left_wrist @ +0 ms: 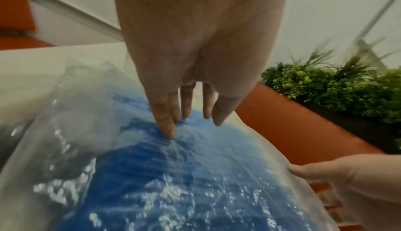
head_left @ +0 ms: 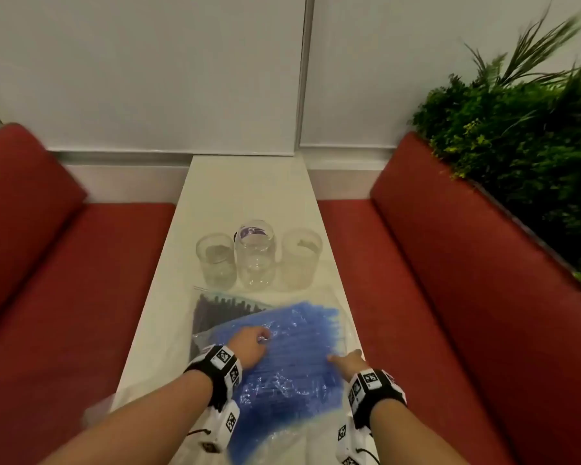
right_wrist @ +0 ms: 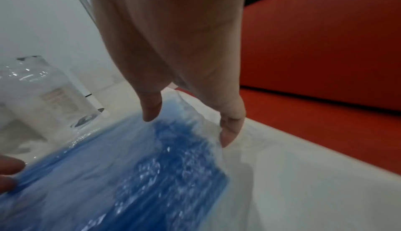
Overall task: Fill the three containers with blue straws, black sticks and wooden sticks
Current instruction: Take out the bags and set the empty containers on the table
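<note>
From the head view, a narrow white table (head_left: 249,196) runs between two red benches (head_left: 450,297), with a plant (head_left: 517,129) behind the right one. Three clear jars (head_left: 255,255) stand side by side, just beyond a clear bag (head_left: 319,427) of blue straws (head_left: 299,357); a bag of black sticks (head_left: 222,310) lies partly under its far left corner. The left hand (head_left: 250,345) rests on top of the straw bag, fingers bent down onto the plastic, while the right hand (head_left: 348,359) is at the bag's right edge. From the left wrist, the left hand's fingers (left_wrist: 167,125) reach down nearly straight and press their tips into the plastic, gripping nothing; the right hand's thumb (left_wrist: 310,171) touches the bag's edge. From the right wrist, the right hand (right_wrist: 184,111) hangs relaxed, thumb and one fingertip at the plastic's edge; whether it pinches the film I cannot tell. A jar (right_wrist: 43,94) stands to the left.
</note>
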